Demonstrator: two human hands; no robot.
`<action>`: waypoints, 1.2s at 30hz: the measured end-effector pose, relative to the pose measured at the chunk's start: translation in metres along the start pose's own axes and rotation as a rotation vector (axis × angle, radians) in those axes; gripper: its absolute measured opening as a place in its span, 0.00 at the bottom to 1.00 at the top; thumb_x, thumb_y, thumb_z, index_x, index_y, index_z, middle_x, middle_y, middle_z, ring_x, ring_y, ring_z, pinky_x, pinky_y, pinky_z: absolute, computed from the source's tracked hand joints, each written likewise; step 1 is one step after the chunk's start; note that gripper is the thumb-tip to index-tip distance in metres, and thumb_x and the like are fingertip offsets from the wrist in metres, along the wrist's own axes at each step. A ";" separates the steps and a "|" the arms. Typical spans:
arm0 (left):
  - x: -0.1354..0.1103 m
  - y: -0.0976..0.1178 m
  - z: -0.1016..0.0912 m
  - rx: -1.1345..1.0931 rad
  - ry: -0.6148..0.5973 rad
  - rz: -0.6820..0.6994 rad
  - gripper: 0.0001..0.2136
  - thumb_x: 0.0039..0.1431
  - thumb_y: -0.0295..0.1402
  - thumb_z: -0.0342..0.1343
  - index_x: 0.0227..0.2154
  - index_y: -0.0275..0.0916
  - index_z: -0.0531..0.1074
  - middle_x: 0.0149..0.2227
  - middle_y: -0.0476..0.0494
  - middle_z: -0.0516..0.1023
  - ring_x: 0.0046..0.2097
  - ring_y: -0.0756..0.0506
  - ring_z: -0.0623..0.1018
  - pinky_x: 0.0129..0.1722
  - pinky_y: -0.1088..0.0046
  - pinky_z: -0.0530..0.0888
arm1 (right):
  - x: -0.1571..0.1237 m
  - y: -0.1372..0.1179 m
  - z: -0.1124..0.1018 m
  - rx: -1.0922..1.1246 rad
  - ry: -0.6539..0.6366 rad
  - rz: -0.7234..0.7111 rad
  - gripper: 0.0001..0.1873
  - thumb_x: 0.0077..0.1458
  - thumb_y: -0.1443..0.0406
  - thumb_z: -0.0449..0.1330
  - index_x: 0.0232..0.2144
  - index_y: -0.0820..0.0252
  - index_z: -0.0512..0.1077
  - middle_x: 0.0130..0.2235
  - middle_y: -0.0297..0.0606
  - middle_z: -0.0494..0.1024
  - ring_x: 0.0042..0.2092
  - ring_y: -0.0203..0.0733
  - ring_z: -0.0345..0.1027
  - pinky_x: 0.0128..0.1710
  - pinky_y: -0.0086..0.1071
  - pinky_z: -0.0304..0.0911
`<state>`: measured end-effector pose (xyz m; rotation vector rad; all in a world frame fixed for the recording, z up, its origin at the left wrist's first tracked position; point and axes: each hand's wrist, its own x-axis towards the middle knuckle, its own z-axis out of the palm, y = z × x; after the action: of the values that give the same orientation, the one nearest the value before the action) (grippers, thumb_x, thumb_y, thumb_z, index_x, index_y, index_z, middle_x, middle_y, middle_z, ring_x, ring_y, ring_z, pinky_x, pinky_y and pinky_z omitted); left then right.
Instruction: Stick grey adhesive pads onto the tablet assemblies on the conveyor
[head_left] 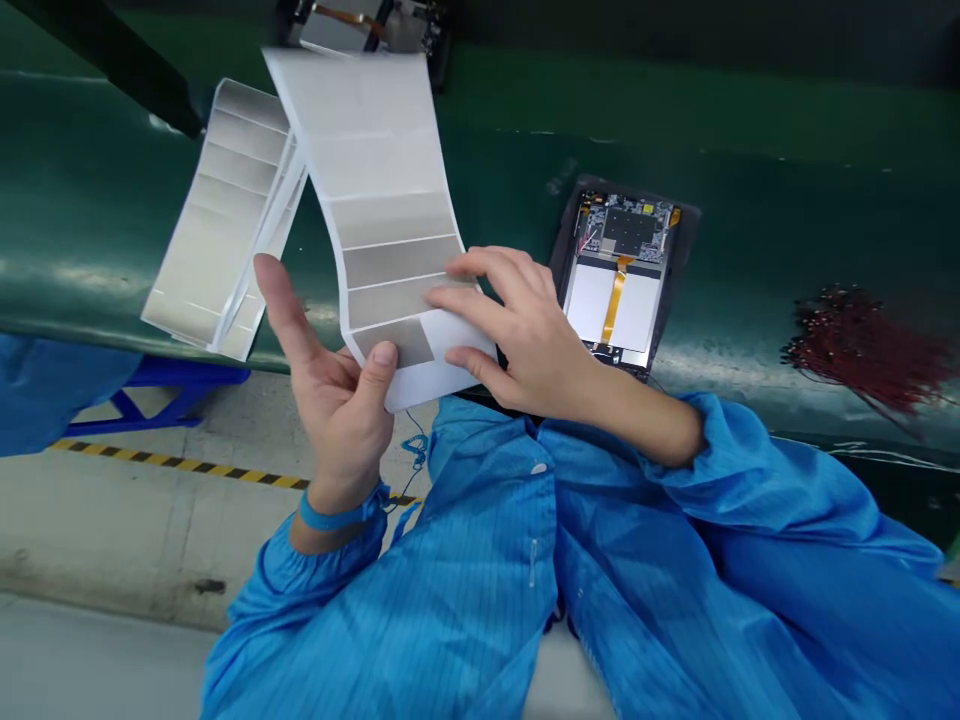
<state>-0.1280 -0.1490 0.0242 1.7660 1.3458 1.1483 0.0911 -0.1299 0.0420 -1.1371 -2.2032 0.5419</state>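
A long white backing sheet of grey rectangular adhesive labels [397, 215] curves up and away from my hands. My left hand [337, 400] grips its near end, with the thumb pressed on top beside a grey label in the lowest row and the other fingers mostly behind; the index finger points outward. Bare white backing shows to the right of that label. My right hand [525, 335] lies over the sheet's right edge, its fingers spread and fingertips on or just above the label rows. Between its thumb and fingers there is a gap with nothing visibly held.
More label sheets [217, 210] lie on the green bench mat [495, 180] at left. An opened tablet-like device [619, 285] with an exposed circuit board lies right of my hands. Thin red wires [874, 350] are heaped far right. Another electronic assembly [405, 30] sits at the back.
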 end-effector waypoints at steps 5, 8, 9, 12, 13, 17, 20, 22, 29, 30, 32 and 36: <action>-0.005 0.013 0.003 0.009 0.095 0.017 0.39 0.73 0.44 0.62 0.78 0.67 0.46 0.83 0.57 0.33 0.70 0.35 0.75 0.61 0.56 0.83 | 0.000 -0.004 0.006 -0.029 0.049 0.037 0.19 0.79 0.56 0.48 0.53 0.52 0.78 0.55 0.44 0.76 0.61 0.55 0.64 0.66 0.52 0.51; -0.005 0.013 0.005 0.060 0.086 0.025 0.29 0.74 0.44 0.62 0.74 0.57 0.62 0.78 0.49 0.62 0.64 0.39 0.80 0.55 0.59 0.85 | 0.000 -0.004 0.010 -0.024 0.051 0.038 0.19 0.79 0.61 0.47 0.54 0.51 0.78 0.50 0.41 0.79 0.55 0.50 0.70 0.65 0.50 0.52; -0.004 0.011 0.005 0.055 0.091 0.020 0.23 0.74 0.45 0.62 0.68 0.52 0.72 0.70 0.47 0.75 0.59 0.40 0.82 0.53 0.61 0.85 | 0.000 -0.003 0.012 -0.021 0.079 0.028 0.19 0.79 0.62 0.47 0.55 0.52 0.78 0.49 0.41 0.81 0.54 0.49 0.71 0.65 0.50 0.53; -0.001 0.003 0.009 0.000 0.157 0.011 0.10 0.72 0.44 0.65 0.47 0.45 0.85 0.40 0.48 0.86 0.40 0.48 0.84 0.40 0.71 0.82 | -0.001 0.002 0.020 -0.058 0.212 -0.026 0.17 0.79 0.61 0.50 0.55 0.51 0.78 0.50 0.39 0.83 0.54 0.47 0.74 0.67 0.53 0.55; 0.000 0.002 0.011 -0.020 0.186 0.009 0.09 0.71 0.43 0.66 0.43 0.45 0.86 0.36 0.49 0.85 0.37 0.49 0.82 0.36 0.74 0.79 | -0.001 0.004 0.022 -0.086 0.252 -0.050 0.16 0.79 0.62 0.50 0.55 0.50 0.78 0.51 0.39 0.83 0.55 0.47 0.75 0.68 0.54 0.55; 0.005 0.005 0.017 -0.120 0.220 -0.022 0.08 0.70 0.43 0.67 0.42 0.45 0.86 0.34 0.48 0.84 0.36 0.49 0.81 0.34 0.75 0.77 | -0.002 0.010 0.026 -0.192 0.321 -0.141 0.14 0.78 0.63 0.51 0.56 0.49 0.76 0.58 0.38 0.83 0.59 0.50 0.76 0.69 0.60 0.58; 0.008 0.007 0.019 -0.156 0.211 -0.077 0.09 0.70 0.43 0.67 0.41 0.45 0.86 0.35 0.48 0.84 0.36 0.49 0.80 0.34 0.74 0.77 | -0.001 0.011 0.026 -0.209 0.327 -0.189 0.15 0.79 0.63 0.49 0.54 0.51 0.76 0.58 0.39 0.82 0.60 0.50 0.77 0.67 0.60 0.62; 0.010 0.007 0.019 -0.171 0.200 -0.103 0.09 0.70 0.43 0.67 0.39 0.45 0.86 0.34 0.48 0.84 0.34 0.49 0.79 0.33 0.74 0.77 | 0.001 0.010 0.026 -0.188 0.321 -0.191 0.15 0.78 0.64 0.49 0.51 0.51 0.76 0.58 0.38 0.82 0.61 0.49 0.76 0.67 0.58 0.63; 0.014 0.008 0.016 -0.125 -0.004 -0.115 0.16 0.59 0.42 0.75 0.47 0.43 0.84 0.38 0.46 0.87 0.36 0.47 0.84 0.35 0.74 0.81 | 0.008 0.005 0.015 0.020 0.253 0.077 0.11 0.75 0.63 0.52 0.39 0.56 0.72 0.49 0.43 0.79 0.55 0.52 0.72 0.63 0.57 0.63; 0.015 0.007 0.014 -0.092 -0.032 -0.104 0.17 0.58 0.41 0.76 0.48 0.43 0.84 0.38 0.47 0.87 0.36 0.46 0.85 0.35 0.73 0.82 | 0.009 0.005 0.012 0.062 0.235 0.113 0.10 0.74 0.63 0.54 0.39 0.56 0.71 0.48 0.43 0.78 0.54 0.51 0.71 0.63 0.55 0.64; 0.018 0.004 0.011 -0.012 -0.059 -0.076 0.16 0.59 0.38 0.74 0.49 0.45 0.84 0.36 0.48 0.87 0.34 0.46 0.85 0.36 0.72 0.83 | 0.010 0.006 0.007 0.125 0.217 0.158 0.09 0.73 0.62 0.55 0.38 0.56 0.70 0.48 0.43 0.76 0.53 0.50 0.70 0.62 0.53 0.65; 0.026 0.002 0.006 0.008 -0.109 -0.079 0.16 0.58 0.38 0.74 0.49 0.46 0.84 0.39 0.48 0.88 0.37 0.44 0.87 0.37 0.70 0.85 | 0.006 0.007 0.010 0.106 0.244 0.200 0.10 0.74 0.61 0.54 0.39 0.57 0.70 0.52 0.45 0.73 0.58 0.53 0.66 0.64 0.55 0.63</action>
<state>-0.1196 -0.1246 0.0300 1.7389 1.3445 0.9916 0.0861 -0.1217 0.0324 -1.3013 -1.8445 0.5642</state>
